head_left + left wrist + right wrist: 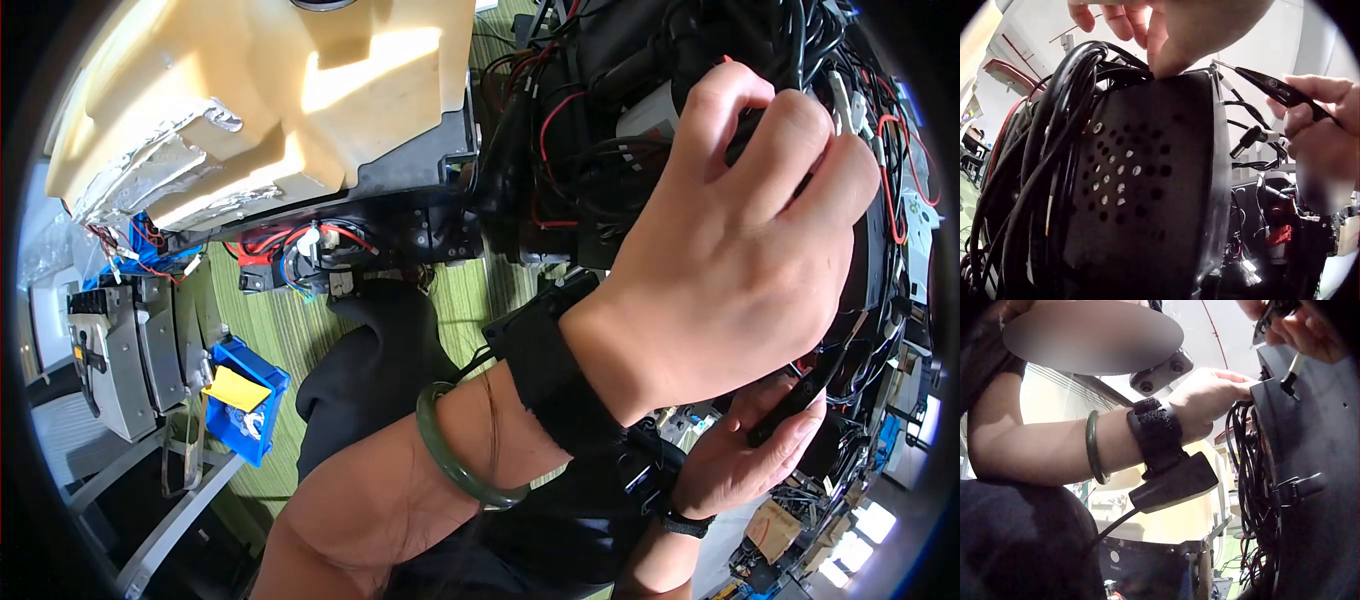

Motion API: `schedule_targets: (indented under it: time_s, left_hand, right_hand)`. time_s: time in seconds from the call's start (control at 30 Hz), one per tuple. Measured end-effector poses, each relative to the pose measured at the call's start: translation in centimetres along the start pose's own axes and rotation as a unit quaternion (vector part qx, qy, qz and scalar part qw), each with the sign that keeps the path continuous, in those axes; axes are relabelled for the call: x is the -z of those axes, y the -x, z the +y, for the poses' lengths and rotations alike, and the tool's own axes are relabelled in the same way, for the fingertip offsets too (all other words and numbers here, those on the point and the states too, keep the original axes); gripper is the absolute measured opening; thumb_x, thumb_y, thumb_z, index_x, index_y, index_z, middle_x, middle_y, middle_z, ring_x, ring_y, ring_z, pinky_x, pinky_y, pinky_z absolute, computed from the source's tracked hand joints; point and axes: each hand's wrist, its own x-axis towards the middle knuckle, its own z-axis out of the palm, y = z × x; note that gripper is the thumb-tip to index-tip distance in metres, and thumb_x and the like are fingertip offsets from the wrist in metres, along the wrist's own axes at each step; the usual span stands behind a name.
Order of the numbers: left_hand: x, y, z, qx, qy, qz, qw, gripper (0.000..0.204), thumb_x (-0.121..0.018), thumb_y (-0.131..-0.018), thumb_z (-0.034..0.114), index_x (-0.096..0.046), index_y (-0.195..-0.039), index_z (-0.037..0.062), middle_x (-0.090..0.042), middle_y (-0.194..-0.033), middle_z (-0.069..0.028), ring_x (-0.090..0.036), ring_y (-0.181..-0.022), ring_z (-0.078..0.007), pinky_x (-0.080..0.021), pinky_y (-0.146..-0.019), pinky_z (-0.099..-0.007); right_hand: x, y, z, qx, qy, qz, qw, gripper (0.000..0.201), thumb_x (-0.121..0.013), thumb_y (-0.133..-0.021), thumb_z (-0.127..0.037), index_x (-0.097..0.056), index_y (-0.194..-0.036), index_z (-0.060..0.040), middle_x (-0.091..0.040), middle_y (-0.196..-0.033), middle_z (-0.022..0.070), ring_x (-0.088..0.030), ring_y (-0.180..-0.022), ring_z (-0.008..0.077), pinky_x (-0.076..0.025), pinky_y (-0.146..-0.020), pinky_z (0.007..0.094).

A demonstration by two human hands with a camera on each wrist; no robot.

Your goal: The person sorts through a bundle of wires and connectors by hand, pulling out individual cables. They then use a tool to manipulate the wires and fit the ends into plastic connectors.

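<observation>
My left hand (745, 235) reaches over the top of a black perforated housing (1179, 144), its fingers bent. In the left wrist view its thumb and a fingertip pinch at a black cable (1125, 74) along the upper edge; the other fingers hang apart from it. My right hand (1325, 119) grips a slim black tool (1285, 92) with a thin metal tip. That tip points at the housing's upper corner, close to the left hand. Beside the housing hangs a black barrel plug (1249, 141). The right wrist view shows the left hand's fingertips right at the housing's edge.
A thick bundle of black cables (1038, 169) drapes down the housing's side. At the left are a cream moulded shell (390, 120) and a blue bin (240, 430) with a yellow item inside. Red wires (270, 245) and connectors hang beneath the shell, above the green floor (240, 310).
</observation>
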Motion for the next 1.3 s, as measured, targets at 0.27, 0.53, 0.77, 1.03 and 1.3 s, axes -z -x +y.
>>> schedule_targets:
  time_s: [0.27, 0.53, 0.77, 1.03, 1.3]
  left_hand:
    - [-0.5, -0.3, -0.8, -0.014, 0.038, 0.028, 0.999, 0.009, -0.055, -0.064, 0.011, -0.055, -0.059, 0.0031, -0.048, -0.080, -0.0047, -0.044, -0.081, -0.0223, -0.036, -0.078, -0.0398]
    - [-0.8, -0.8, -1.4, -0.021, 0.082, 0.064, 0.994, 0.008, -0.060, -0.063, 0.009, -0.056, -0.066, 0.0037, -0.049, -0.082, -0.0015, -0.046, -0.085, -0.0210, -0.039, -0.074, -0.0391]
    - [0.0, -1.2, -2.3, -0.058, 0.049, 0.040, 0.996, 0.006, -0.059, -0.060, 0.011, -0.059, -0.061, 0.0056, -0.051, -0.077, 0.0005, -0.046, -0.087, -0.0193, -0.037, -0.076, -0.0372]
    - [0.0, -1.4, -2.1, -0.053, 0.074, 0.036, 0.995, 0.006, -0.058, -0.058, 0.012, -0.059, -0.056, 0.0061, -0.053, -0.072, 0.0017, -0.046, -0.085, -0.0184, -0.036, -0.077, -0.0357]
    - [0.5, -1.5, -1.8, -0.045, 0.059, 0.040, 0.996, 0.006, -0.059, -0.059, 0.011, -0.059, -0.056, 0.0055, -0.050, -0.070, 0.0022, -0.046, -0.084, -0.0176, -0.037, -0.078, -0.0363]
  right_hand:
    - [0.7, 0.0, 0.4, -0.021, -0.019, 0.019, 0.999, 0.035, -0.048, -0.089, -0.034, -0.043, -0.108, -0.0047, -0.052, -0.088, 0.0030, -0.052, -0.080, 0.0085, -0.043, -0.073, 0.0191]
    - [-0.4, -0.1, 0.3, -0.011, -0.006, 0.058, 0.998, 0.035, -0.049, -0.088, -0.035, -0.043, -0.105, -0.0046, -0.053, -0.086, 0.0026, -0.051, -0.076, 0.0068, -0.041, -0.068, 0.0169]
    - [0.0, -0.4, -0.1, -0.021, -0.017, -0.044, 0.999, 0.035, -0.048, -0.089, -0.036, -0.044, -0.105, -0.0053, -0.055, -0.083, 0.0029, -0.050, -0.071, 0.0057, -0.039, -0.063, 0.0155]
    - [0.0, -0.2, 0.6, -0.021, -0.005, 0.001, 1.000, 0.035, -0.047, -0.089, -0.036, -0.043, -0.106, -0.0048, -0.053, -0.088, 0.0029, -0.051, -0.077, 0.0064, -0.041, -0.070, 0.0175]
    - [0.0, -0.2, 0.6, -0.017, 0.000, 0.015, 1.000, 0.035, -0.046, -0.090, -0.036, -0.043, -0.106, -0.0046, -0.052, -0.091, 0.0026, -0.051, -0.081, 0.0064, -0.042, -0.073, 0.0183]
